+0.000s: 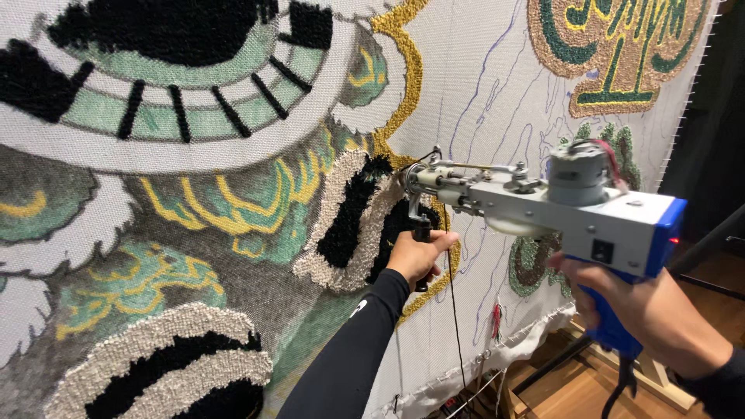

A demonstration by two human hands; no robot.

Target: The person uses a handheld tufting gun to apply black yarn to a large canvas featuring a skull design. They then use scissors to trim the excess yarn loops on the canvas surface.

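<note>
A grey and blue tufting gun (559,213) points at a large stretched cloth (481,93) covered with tufted patches in black, white, green and yellow. My left hand (417,256), in a black sleeve, grips the gun's black front handle close to the cloth. My right hand (636,302) wraps the blue rear grip. The needle end of the gun touches the cloth beside a black and cream tufted oval (357,217). A dark yarn strand (454,310) hangs down below the gun's front.
Blue drawn outlines mark the untufted cloth at the right. A second tufted design in tan, green and yellow (613,46) sits at the upper right. A wooden frame and floor (590,388) show at the bottom right, with a dark stand leg (714,240) beyond.
</note>
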